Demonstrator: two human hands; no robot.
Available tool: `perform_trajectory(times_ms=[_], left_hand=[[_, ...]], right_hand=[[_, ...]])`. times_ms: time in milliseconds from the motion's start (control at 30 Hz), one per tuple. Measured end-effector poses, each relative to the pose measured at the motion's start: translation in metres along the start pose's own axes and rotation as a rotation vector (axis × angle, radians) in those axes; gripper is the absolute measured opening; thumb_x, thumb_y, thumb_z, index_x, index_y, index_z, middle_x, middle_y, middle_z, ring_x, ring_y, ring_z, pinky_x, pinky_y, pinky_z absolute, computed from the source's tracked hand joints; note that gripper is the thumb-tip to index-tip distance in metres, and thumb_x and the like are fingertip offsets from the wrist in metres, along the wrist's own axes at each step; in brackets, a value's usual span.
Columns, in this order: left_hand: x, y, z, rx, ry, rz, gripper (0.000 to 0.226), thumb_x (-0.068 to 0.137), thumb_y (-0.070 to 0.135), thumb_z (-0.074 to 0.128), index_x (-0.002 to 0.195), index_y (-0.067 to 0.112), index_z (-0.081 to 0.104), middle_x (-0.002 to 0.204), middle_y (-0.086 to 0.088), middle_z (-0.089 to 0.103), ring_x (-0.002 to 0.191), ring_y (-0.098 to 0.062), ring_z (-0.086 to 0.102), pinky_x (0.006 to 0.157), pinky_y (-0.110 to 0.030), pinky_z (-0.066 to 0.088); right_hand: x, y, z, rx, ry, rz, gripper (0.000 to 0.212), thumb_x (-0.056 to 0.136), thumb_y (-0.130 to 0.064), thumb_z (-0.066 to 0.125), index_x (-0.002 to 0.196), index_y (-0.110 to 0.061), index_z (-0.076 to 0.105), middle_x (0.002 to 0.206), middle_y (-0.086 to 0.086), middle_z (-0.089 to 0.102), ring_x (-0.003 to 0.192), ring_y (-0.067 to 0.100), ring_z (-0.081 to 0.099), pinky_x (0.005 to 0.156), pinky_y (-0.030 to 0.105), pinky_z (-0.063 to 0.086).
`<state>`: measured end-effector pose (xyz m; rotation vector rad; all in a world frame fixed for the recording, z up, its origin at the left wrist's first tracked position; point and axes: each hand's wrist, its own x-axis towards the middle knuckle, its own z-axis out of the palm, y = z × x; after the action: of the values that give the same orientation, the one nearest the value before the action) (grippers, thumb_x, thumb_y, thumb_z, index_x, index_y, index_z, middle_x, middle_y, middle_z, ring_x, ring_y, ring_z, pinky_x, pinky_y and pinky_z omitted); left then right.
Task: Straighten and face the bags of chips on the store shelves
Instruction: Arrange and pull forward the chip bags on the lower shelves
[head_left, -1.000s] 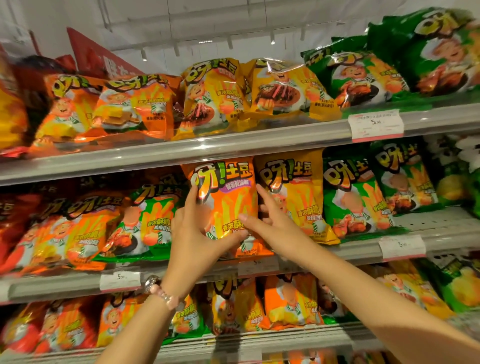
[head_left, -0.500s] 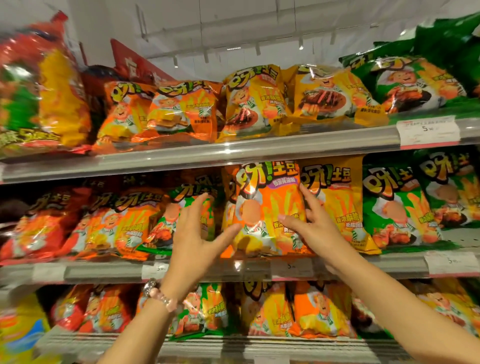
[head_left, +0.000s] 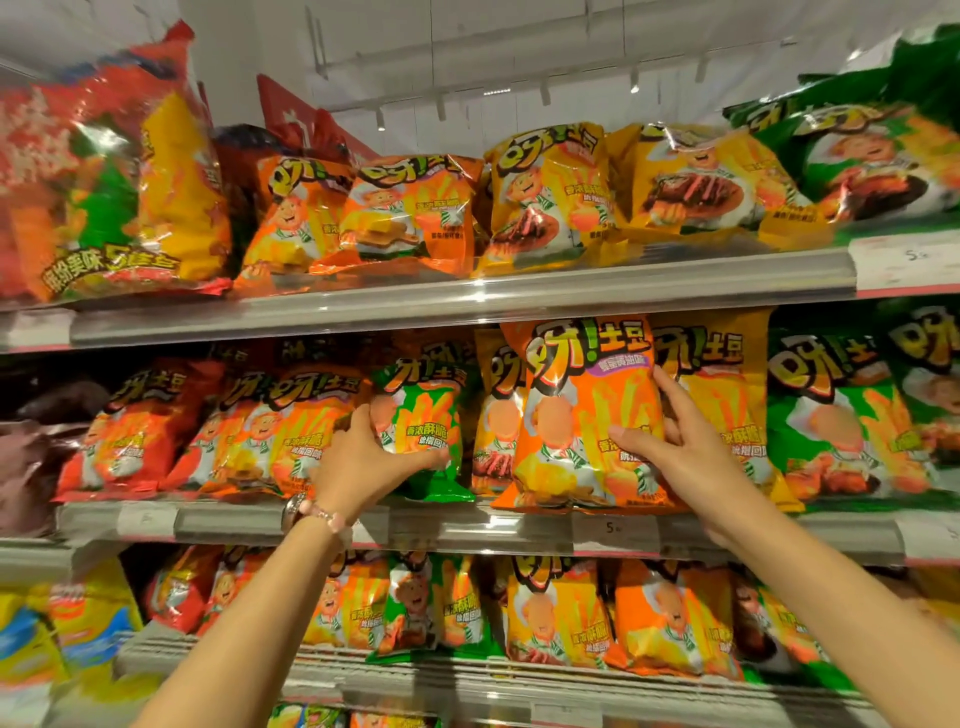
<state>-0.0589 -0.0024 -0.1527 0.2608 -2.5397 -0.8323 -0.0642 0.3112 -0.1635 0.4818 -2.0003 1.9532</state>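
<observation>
On the middle shelf (head_left: 467, 525) an orange chip bag (head_left: 582, 415) stands upright, facing front. My right hand (head_left: 670, 441) holds its right edge, thumb on the front and fingers behind. To its left stands a green chip bag (head_left: 426, 421). My left hand (head_left: 363, 457) grips the green bag at its lower left, thumb under its front. A yellow bag (head_left: 722, 374) stands right of the orange one, partly hidden by my right hand.
Rows of orange, red, yellow and green chip bags fill the top shelf (head_left: 467, 296), the middle shelf and the lower shelf (head_left: 467, 680). Several top-shelf bags lean at angles. Price tags (head_left: 904, 260) sit on the shelf rails. A large red-and-yellow bag (head_left: 104, 182) stands top left.
My left hand left the orange bag, moved left and took hold of the green bag. My right hand stays on the orange bag's right edge. The view shifted left.
</observation>
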Motion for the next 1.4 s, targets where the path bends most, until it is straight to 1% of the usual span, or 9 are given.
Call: perform_trajectory(times_ms=[167,267,367,433,533,733,967,1233,1400], left_hand=[[-0.006,-0.003,-0.003,-0.149,0.115,0.028,0.094,0.043,0.071,0.079,0.12,0.027,0.047,0.107,0.006,0.063,0.096,-0.019,0.06,0.081,-0.042,0.052],[-0.013,-0.007,-0.012,-0.2,0.177,0.036,0.089,0.037,0.076,0.073,0.112,0.035,0.045,0.097,0.015,0.06,0.091,-0.016,0.059,0.075,-0.038,0.05],[-0.02,-0.015,-0.024,-0.264,0.205,0.015,0.099,0.037,0.077,0.072,0.121,0.032,0.044,0.108,0.011,0.057,0.099,-0.018,0.057,0.084,-0.042,0.051],[-0.025,-0.019,-0.034,-0.315,0.216,0.013,0.106,0.037,0.076,0.074,0.128,0.029,0.044,0.117,0.008,0.059,0.105,-0.02,0.058,0.09,-0.047,0.05],[-0.036,-0.024,-0.047,-0.391,0.254,0.04,0.094,0.038,0.072,0.078,0.119,0.034,0.048,0.108,0.01,0.064,0.095,-0.016,0.063,0.083,-0.047,0.054],[-0.06,-0.045,-0.06,-0.441,0.334,0.002,0.091,0.036,0.069,0.081,0.113,0.046,0.04,0.104,0.019,0.06,0.094,-0.009,0.062,0.079,-0.037,0.053],[-0.073,-0.058,-0.071,-0.346,0.358,-0.037,0.076,0.033,0.077,0.076,0.096,0.06,0.035,0.107,0.012,0.059,0.102,-0.019,0.058,0.089,-0.047,0.05],[-0.078,-0.06,-0.068,-0.313,0.37,-0.072,0.118,0.029,0.085,0.071,0.13,0.039,0.033,0.123,0.002,0.056,0.112,-0.025,0.055,0.095,-0.055,0.045],[-0.081,-0.054,-0.057,-0.328,0.393,-0.026,0.109,0.035,0.08,0.072,0.129,0.042,0.034,0.122,0.007,0.053,0.114,-0.022,0.053,0.095,-0.052,0.046]], right_hand=[[0.002,-0.001,0.011,-0.063,-0.024,-0.015,0.085,0.08,-0.021,0.073,0.145,-0.041,0.023,0.121,-0.019,0.049,0.091,-0.018,0.055,0.061,0.006,0.048],[0.005,-0.002,0.018,-0.084,-0.042,-0.02,0.087,0.08,-0.023,0.073,0.146,-0.04,0.02,0.132,-0.007,0.051,0.112,0.006,0.056,0.086,0.03,0.054],[0.009,-0.006,0.026,-0.11,-0.04,-0.043,0.087,0.08,-0.027,0.073,0.147,-0.04,0.019,0.133,-0.007,0.049,0.115,0.012,0.054,0.09,0.036,0.052],[0.012,-0.008,0.035,-0.126,-0.049,-0.055,0.088,0.081,-0.029,0.072,0.148,-0.038,0.016,0.129,-0.009,0.048,0.108,0.007,0.054,0.08,0.026,0.052],[0.015,-0.011,0.055,-0.178,-0.094,-0.062,0.09,0.082,-0.034,0.07,0.15,-0.035,0.011,0.125,-0.013,0.043,0.104,0.004,0.051,0.073,0.016,0.047],[0.02,-0.012,0.114,-0.245,-0.166,-0.081,0.093,0.083,-0.037,0.069,0.151,-0.032,0.005,0.134,-0.005,0.046,0.118,0.017,0.052,0.095,0.042,0.05],[0.037,0.006,0.175,-0.362,-0.138,-0.027,0.089,0.089,-0.041,0.062,0.152,-0.025,0.0,0.148,0.009,0.038,0.13,0.03,0.042,0.1,0.039,0.04],[0.044,0.026,0.204,-0.405,-0.132,0.05,0.087,0.093,-0.034,0.058,0.152,-0.021,-0.005,0.153,0.016,0.019,0.132,0.033,0.039,0.099,0.035,0.039],[0.052,0.021,0.205,-0.494,-0.18,0.098,0.09,0.092,-0.035,0.059,0.151,-0.011,-0.004,0.153,0.018,0.015,0.131,0.034,0.04,0.098,0.033,0.039]])
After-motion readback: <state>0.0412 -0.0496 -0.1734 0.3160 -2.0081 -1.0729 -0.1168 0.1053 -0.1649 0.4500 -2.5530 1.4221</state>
